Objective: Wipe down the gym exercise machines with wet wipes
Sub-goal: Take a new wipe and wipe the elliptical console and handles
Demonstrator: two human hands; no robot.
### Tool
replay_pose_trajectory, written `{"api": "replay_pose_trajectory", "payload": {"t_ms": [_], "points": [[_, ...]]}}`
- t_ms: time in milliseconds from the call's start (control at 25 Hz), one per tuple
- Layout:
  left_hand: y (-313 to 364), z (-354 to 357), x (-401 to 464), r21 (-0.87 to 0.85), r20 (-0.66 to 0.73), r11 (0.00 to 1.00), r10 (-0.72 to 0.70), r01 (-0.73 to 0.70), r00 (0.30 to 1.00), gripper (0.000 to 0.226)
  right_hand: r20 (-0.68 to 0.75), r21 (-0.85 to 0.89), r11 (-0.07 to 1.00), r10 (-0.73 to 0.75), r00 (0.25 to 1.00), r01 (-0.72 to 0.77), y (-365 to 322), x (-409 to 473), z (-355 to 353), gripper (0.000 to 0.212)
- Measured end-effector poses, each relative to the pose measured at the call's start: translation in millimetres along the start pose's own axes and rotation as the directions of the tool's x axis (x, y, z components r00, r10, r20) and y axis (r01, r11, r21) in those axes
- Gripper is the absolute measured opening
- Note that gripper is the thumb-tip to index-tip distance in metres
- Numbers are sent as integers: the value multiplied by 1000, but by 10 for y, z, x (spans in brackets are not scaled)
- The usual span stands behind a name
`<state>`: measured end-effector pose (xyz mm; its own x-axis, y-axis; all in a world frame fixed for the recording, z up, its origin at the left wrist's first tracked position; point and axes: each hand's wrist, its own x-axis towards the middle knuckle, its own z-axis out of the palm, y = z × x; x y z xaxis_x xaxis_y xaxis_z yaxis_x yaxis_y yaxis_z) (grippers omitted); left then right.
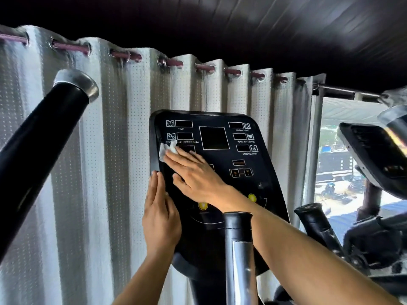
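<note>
A black console panel (233, 179) of an exercise machine faces me, with white-outlined displays and two yellow buttons. My right hand (193, 175) lies flat on the panel's left part, fingers straight, pressing a white wet wipe (165, 150) against it near the left edge. My left hand (159, 214) rests with straight fingers along the panel's left rim, its fingertips touching the edge just below the wipe. Most of the wipe is hidden under my right fingers.
A black handlebar with a grey cap (44, 133) slants up at the left. A chrome post with a black top (239, 252) stands in front of the console. A second machine's console (374, 155) and handles sit at the right. White curtains (110, 128) hang behind.
</note>
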<state>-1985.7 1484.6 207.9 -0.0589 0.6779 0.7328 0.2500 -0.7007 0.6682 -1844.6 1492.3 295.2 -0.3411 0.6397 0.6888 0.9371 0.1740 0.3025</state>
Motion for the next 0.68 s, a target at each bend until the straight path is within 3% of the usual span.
{"api": "replay_pose_trajectory", "payload": {"t_ms": [120,200,240,320,360,440,520,560,680], "points": [[18,-6,18,-11,-9,1000,-13,13,1000,59,51,-32,999,-16,999,17,40,-16,-109,59],[10,4,5,-20,-3,1000,-14,14,1000,57,-19,-92,969,227,974,-228,318,-142,-163,61],[5,9,5,-30,4,999,-11,12,1000,57,-70,-98,902,416,907,-421,534,-230,-183,60],[6,-8,10,-50,8,999,-7,7,1000,57,-118,-24,664,740,662,-747,909,-432,-172,57],[6,-11,4,-48,12,999,-3,4,1000,57,-116,22,569,818,563,-822,1024,-518,-151,58],[-9,-6,5,-35,7,999,1,-1,1000,57,-130,53,501,861,492,-864,1128,-586,-88,62],[-24,12,26,-44,-7,999,-5,5,1000,56,-122,49,505,859,497,-862,1078,-534,-90,68],[-34,17,25,-47,-14,999,-9,8,1000,56,-94,23,537,841,533,-843,1004,-501,-97,73],[-61,44,34,-62,-29,998,-4,2,1000,55,-36,-36,798,600,799,-602,575,-368,-114,84]]}}
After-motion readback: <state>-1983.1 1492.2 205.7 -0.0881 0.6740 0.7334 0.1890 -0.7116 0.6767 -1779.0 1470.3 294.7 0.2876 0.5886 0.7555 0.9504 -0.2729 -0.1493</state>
